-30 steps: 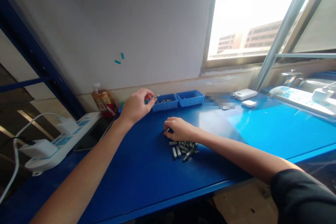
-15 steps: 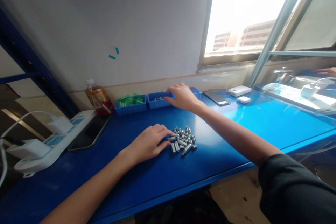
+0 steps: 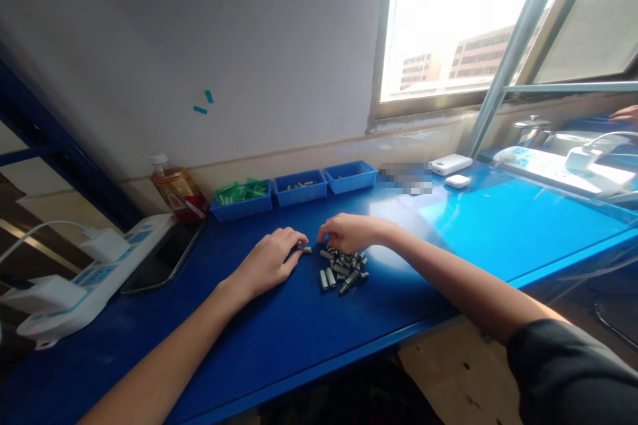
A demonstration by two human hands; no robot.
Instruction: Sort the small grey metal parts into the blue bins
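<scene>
My left hand (image 3: 272, 255) is closed in a pinch on a small metal hex standoff (image 3: 307, 250), whose end pokes out past the fingertips. To its right, on the blue tabletop, lies a heap of silver screws and standoffs (image 3: 343, 269). Two standoffs (image 3: 327, 278) lie side by side at the heap's left edge. My right hand (image 3: 349, 232) is over the back of the heap with its fingers curled down; whatever they grip, if anything, is hidden.
Three blue bins line the wall: one with green pieces (image 3: 244, 192), one with small metal parts (image 3: 300, 187), and a third bin (image 3: 350, 176) at right. A phone (image 3: 162, 259), power strip (image 3: 100, 275) and bottle (image 3: 177, 189) stand left. White devices (image 3: 451, 165) lie right.
My right hand has come back from the bins to the heap. My left hand has drawn a standoff away from the heap, to the left. The view has shifted slightly.
</scene>
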